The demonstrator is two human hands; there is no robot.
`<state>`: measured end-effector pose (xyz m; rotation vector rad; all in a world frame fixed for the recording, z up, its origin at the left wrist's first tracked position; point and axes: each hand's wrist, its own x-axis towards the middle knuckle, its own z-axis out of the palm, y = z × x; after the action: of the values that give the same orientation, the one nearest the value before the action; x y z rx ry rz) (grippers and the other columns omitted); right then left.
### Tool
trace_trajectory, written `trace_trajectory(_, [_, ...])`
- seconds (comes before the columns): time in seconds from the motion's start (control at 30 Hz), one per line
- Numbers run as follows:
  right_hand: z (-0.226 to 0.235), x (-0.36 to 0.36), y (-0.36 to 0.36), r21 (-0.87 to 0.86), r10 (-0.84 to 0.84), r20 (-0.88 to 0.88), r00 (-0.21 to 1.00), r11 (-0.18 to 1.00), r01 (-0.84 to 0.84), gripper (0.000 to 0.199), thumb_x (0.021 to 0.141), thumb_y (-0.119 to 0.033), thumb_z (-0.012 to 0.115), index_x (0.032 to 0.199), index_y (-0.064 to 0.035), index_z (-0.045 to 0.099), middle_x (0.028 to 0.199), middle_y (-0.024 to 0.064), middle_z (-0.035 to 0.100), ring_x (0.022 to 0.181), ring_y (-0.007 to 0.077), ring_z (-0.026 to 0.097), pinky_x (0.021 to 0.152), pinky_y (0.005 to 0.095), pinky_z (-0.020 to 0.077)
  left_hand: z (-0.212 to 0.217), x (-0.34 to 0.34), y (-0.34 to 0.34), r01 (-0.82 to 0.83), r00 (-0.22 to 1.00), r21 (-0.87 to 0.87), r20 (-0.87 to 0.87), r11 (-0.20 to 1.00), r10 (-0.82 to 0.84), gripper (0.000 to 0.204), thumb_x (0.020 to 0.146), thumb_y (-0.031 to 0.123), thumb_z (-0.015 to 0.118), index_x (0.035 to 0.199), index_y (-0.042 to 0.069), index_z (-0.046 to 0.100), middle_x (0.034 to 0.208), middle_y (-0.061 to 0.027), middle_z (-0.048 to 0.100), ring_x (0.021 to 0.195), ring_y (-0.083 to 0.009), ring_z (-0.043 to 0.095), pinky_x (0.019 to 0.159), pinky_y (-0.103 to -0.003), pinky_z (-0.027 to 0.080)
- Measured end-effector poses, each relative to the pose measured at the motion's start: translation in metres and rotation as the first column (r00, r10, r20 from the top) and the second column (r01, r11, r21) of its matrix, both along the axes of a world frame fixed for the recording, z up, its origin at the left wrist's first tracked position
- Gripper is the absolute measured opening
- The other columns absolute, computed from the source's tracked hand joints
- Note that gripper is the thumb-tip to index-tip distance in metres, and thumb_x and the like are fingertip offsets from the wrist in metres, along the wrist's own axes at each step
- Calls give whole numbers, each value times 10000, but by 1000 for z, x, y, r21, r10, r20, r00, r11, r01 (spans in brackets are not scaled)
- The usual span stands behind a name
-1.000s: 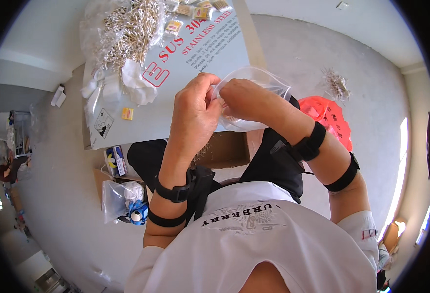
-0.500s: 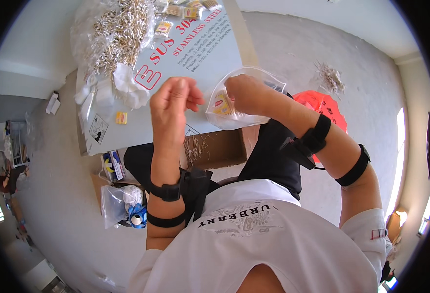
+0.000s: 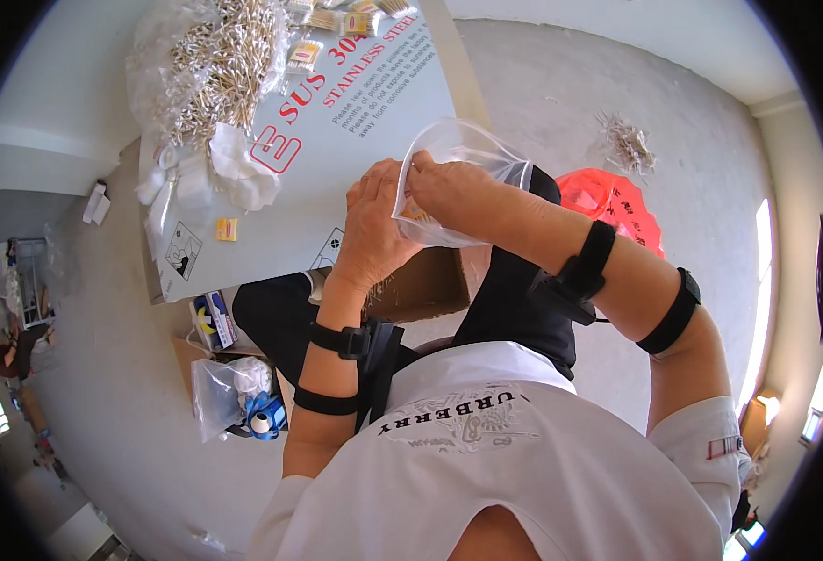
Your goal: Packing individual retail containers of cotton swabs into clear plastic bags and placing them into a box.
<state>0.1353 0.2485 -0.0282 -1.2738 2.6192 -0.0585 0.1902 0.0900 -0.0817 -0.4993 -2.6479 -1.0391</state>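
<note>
A clear plastic bag (image 3: 495, 166) stands with its mouth open over the near right edge of the table. My left hand (image 3: 371, 224) is closed on the bag's left side from outside, fingertips against the rim. Reaching through the mouth, my right hand (image 3: 450, 193) has its fingers curled near the left inner wall; what they hold, if anything, is hidden. Under it, a small pack of cotton swabs with a yellow label (image 3: 415, 209) shows partly through the plastic. Another yellow-labelled piece (image 3: 227, 229) lies alone on the table to the left.
A large bag of loose cotton swabs (image 3: 224, 70) and several packs (image 3: 305, 56) cover the table's far left. White crumpled plastic (image 3: 243, 168) lies nearer. Below the edge is a cardboard box (image 3: 430, 288). A red bag (image 3: 608, 198) and scattered swabs (image 3: 628, 145) are on the floor.
My left hand has moved right from above the table and taken hold of the bag's left side. My right hand and the bag have shifted slightly left.
</note>
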Motion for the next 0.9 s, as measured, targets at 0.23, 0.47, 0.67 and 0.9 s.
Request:
trace_trajectory(0.23, [20, 4, 3, 182, 23, -3, 1000, 983, -23, 322, 741, -45, 701, 1032, 77, 639, 1129, 192, 568, 906, 304, 680, 775, 351, 557, 4, -8, -5, 56, 997, 20, 47, 998, -57, 709, 592, 175, 856, 1201, 45, 517, 1174, -117, 558, 1125, -331, 517, 964, -430, 413])
trace_trajectory(0.47, [16, -1, 2, -147, 26, 144, 989, 989, -5, 279, 739, -54, 717, 1007, 12, 674, 1056, 188, 611, 906, 324, 668, 796, 383, 539, 11, -13, -4, 69, 996, 88, 44, 994, -74, 636, 575, 102, 847, 1141, 58, 560, 1154, -107, 564, 1107, -336, 513, 958, -402, 459])
trace_trajectory(0.67, [-22, -19, -8, -162, 57, 266, 962, 987, -13, 242, 681, -145, 743, 871, -8, 684, 830, 158, 688, 809, 310, 690, 699, 385, 549, 14, -12, -16, 81, 974, 269, 182, 960, -134, 723, 553, 62, 836, 1212, 48, 540, 1228, -101, 539, 1186, -325, 493, 1007, -387, 436])
trace_trajectory(0.9, [4, -14, -6, -50, 164, 119, 979, 986, -159, 212, 768, -123, 594, 962, -87, 672, 931, 41, 633, 911, 199, 625, 790, 335, 495, -4, -99, -108, -68, 903, 454, 408, 888, -139, 539, 777, 77, 677, 1284, -5, 515, 1316, -171, 544, 1263, -304, 487, 1045, -394, 396])
